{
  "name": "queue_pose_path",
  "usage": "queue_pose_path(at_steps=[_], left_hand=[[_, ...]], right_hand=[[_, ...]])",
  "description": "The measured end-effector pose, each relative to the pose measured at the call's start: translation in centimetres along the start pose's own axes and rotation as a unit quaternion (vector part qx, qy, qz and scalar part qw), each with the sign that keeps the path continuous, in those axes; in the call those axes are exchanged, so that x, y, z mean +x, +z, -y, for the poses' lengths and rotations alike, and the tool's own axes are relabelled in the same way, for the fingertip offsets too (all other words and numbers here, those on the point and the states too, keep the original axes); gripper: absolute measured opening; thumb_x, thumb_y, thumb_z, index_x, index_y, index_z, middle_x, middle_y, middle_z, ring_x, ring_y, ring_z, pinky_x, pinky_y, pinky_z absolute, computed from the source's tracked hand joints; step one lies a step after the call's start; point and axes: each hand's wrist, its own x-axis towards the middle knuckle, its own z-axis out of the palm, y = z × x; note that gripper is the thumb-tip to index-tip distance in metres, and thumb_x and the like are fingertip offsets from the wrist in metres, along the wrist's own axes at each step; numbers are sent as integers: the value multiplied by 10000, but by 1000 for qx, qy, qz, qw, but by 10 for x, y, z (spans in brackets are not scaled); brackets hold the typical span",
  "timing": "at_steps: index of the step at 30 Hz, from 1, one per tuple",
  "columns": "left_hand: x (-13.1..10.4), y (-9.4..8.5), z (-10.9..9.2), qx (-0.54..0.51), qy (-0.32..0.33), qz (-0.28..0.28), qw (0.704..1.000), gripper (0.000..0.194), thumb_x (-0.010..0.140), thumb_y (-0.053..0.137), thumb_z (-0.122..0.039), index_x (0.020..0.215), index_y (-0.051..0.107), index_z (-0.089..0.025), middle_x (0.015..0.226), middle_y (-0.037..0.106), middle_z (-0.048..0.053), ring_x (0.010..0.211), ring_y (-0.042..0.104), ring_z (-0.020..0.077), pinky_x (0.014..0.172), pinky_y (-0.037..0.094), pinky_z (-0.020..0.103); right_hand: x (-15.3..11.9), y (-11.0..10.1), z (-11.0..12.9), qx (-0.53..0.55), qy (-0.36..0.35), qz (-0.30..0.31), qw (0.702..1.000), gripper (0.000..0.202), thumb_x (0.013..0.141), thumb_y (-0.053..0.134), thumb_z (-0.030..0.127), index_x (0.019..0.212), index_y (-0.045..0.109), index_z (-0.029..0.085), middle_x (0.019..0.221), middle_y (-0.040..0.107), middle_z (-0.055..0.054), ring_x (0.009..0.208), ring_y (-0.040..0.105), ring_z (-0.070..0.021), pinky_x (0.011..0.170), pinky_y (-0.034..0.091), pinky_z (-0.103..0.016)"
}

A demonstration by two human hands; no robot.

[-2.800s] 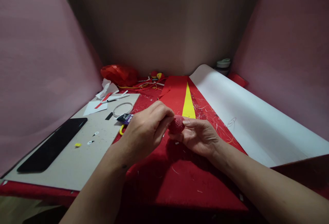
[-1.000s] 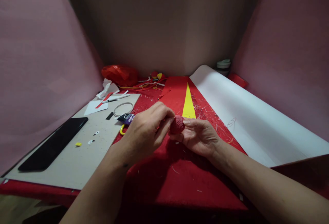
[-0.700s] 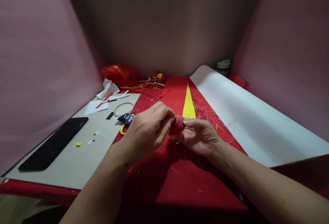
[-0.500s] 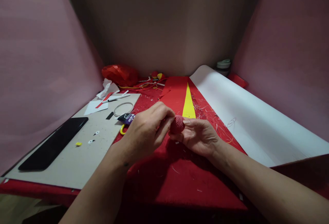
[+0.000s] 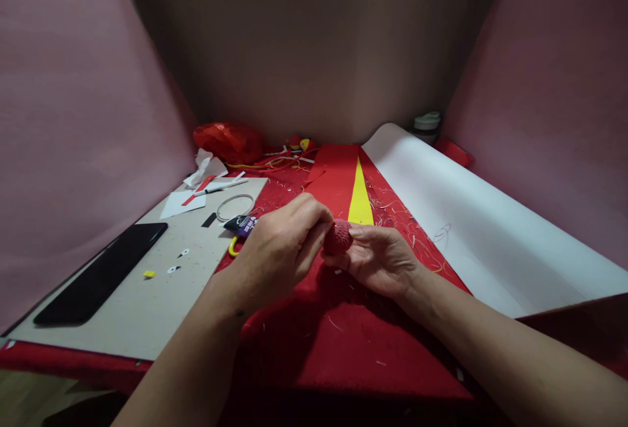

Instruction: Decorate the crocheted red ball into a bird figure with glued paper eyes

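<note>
A small round red piece with a knitted or crocheted texture [image 5: 338,237] is held up above the red cloth, between both hands. My right hand [image 5: 380,257] is closed on it, thumb on its upper right side and fingers beneath. On its left side, the fingers of my left hand [image 5: 284,240] are pinched together, touching or nearly touching it. Whatever sits in that pinch is hidden. Just left of my left hand lie a dark purple packet [image 5: 241,225] and a yellow curved handle [image 5: 234,246], both partly covered by the hand.
A grey board [image 5: 196,309] carries a black phone [image 5: 101,273], a metal ring [image 5: 235,206], a pen [image 5: 220,186] and small paper eye-like pieces. Behind are red corrugated sheet [image 5: 336,172], a yellow triangle [image 5: 361,198] and a red bag [image 5: 228,142]. White sheet [image 5: 481,237] lies right.
</note>
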Motion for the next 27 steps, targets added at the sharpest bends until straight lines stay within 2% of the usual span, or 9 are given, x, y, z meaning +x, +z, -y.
queue_pose_path(at_steps=[7,21,27], left_hand=[[0,-1,0,-4,-5,13,1000,118,913,475,-100,832,533,-163,770,533,-1,654,477,93,616,396,222],[1,-1,-1,-7,-5,-3,1000,75,902,513,-96,871,577,-123,801,572,12,685,506,79,643,410,204],[1,0,-1,-8,-7,-6,1000,73,896,519,-90,865,579,-118,795,570,10,682,505,76,643,407,196]], right_hand=[[1,0,0,-4,-3,-2,1000,212,616,677,111,825,706,119,846,673,-69,811,575,-205,765,511,-354],[1,-1,0,4,-1,-15,1000,223,610,671,98,826,710,133,866,671,-79,823,561,-217,747,528,-362],[1,-1,0,5,0,-6,1000,225,612,681,105,835,713,106,864,670,-78,818,564,-207,741,528,-346]])
